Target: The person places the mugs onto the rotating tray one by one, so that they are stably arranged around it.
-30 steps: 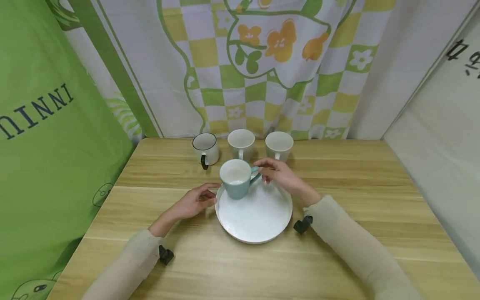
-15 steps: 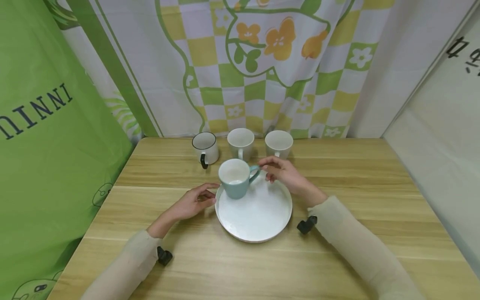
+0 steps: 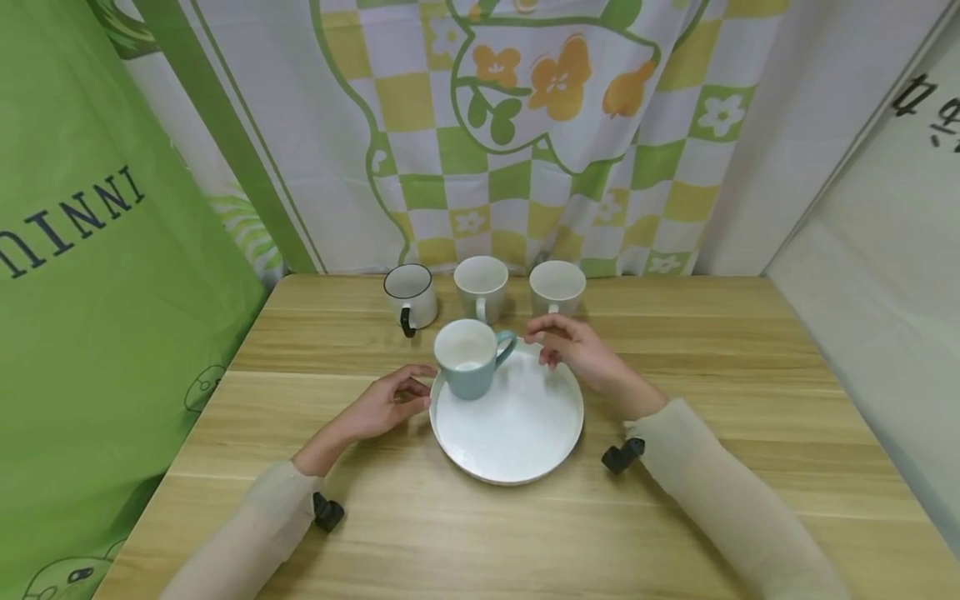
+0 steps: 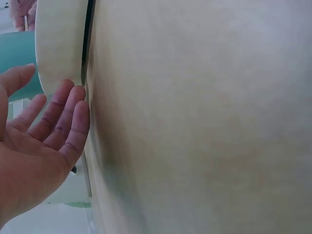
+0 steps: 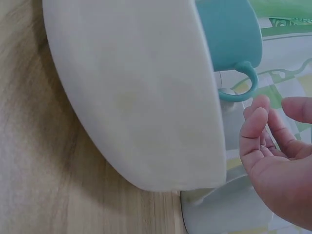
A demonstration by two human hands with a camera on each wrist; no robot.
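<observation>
A teal mug with a white inside (image 3: 471, 377) stands upright at the back left of a round white tray (image 3: 517, 437), its handle (image 3: 507, 348) pointing right. My left hand (image 3: 386, 406) is at the tray's left rim, fingers loosely bent. In the left wrist view its fingertips (image 4: 79, 109) are at the tray's outer wall (image 4: 61, 44); whether they touch cannot be told. To the right of the mug, over the tray's back right rim, my right hand (image 3: 585, 357) holds nothing. The right wrist view shows a small gap between its bent fingers (image 5: 254, 127) and the handle.
Behind the tray, a white mug with black rim and handle (image 3: 422, 310) and two pale cups, the middle cup (image 3: 480, 296) and the right cup (image 3: 558, 292), stand in a row. A patterned curtain (image 3: 540, 192) hangs behind the wooden table (image 3: 465, 533).
The right hand has let go of the teal mug's handle and drawn off to the right. The mug sits very slightly further left. The left hand has hardly moved.
</observation>
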